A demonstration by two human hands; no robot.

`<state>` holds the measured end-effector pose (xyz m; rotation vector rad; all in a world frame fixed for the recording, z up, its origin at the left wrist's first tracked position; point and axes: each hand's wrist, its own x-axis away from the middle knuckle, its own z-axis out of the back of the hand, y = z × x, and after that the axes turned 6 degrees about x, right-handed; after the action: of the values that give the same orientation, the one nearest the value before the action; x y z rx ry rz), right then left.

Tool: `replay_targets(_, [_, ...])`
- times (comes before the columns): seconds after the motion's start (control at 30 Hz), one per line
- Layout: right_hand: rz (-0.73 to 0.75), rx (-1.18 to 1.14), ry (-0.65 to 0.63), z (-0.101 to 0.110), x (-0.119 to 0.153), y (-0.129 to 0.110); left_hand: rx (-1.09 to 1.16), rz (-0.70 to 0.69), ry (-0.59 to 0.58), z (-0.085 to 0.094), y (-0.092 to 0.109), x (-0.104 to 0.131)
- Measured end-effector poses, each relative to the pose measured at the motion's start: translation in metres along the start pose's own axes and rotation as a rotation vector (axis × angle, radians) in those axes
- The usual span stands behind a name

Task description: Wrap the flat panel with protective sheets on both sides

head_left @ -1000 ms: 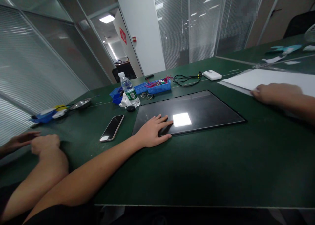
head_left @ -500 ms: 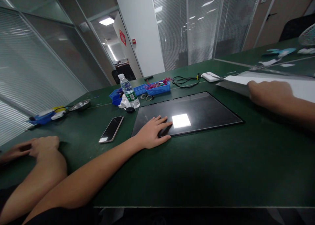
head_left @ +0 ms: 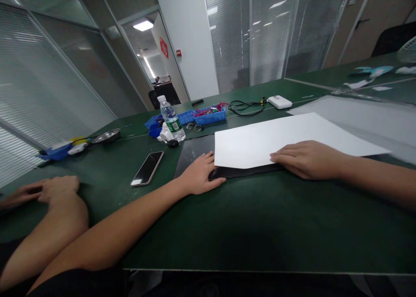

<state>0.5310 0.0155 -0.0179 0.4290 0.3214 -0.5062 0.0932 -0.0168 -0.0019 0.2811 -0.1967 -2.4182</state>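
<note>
While the left grip (head_left: pixel 199 174) is lying open mid-frame, probably steadying the panel (head_left: pixel 194 150), the right grip (head_left: pixel 303 159) is holding the sheet (head_left: pixel 260 141) by its near edge.

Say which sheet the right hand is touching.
The white sheet, partly covering the dark panel; the greyer sheet lies farther back, to the right.

Sleeve (head_left: pixel 76 285): black, near left, weave too dark to tell
Left forearm (head_left: pixel 130 227): bare, long, tapering
Left hand (head_left: pixel 199 175): bare, slim
Right forearm (head_left: pixel 373 177): bare up to the right edge
Right hand (head_left: pixel 307 159): bare, rounded
</note>
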Motion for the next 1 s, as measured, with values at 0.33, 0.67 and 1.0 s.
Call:
replay_targets(0.33, [0.144,-0.147,0.055,-0.003,0.005,0.018,0.006,-0.014,0.007,-0.003,-0.004,0.001])
replay_targets(0.67, [0.202,-0.141,0.121,-0.003,-0.001,0.014,-0.292,-0.376,0.271,-0.004,0.005,0.002])
replay_targets(1.0, [0.184,-0.359,0.004,0.004,-0.008,-0.012,-0.445,-0.716,0.265,0.0,0.02,0.003])
